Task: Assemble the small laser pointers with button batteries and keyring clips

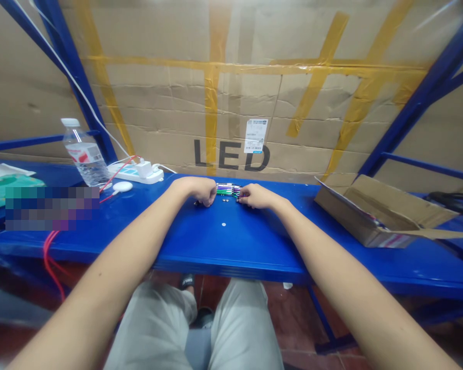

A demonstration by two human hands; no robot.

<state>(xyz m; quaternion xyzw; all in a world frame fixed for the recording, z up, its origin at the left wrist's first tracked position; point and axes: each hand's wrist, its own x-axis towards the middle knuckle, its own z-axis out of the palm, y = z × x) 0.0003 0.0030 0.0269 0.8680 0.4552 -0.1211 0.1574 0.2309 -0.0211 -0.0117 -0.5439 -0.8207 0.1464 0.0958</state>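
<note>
Several slim, shiny sticks that look like pens, in green, purple and silver, lie side by side across the blue table. At their left end is my left hand, its fingers curled closed against them. My right hand closes its fingertips at their right end. Both hands cover the pens' ends, so only the middle stretch shows. Just in front of the row lie small silvery bits, too small to name. A little nearer to me is a small white round spot on the tabletop.
On the right stands an open cardboard box with its flaps out. To the left are a water bottle, a white power strip, a round white disc and red cables. A large cardboard sheet rises behind the table.
</note>
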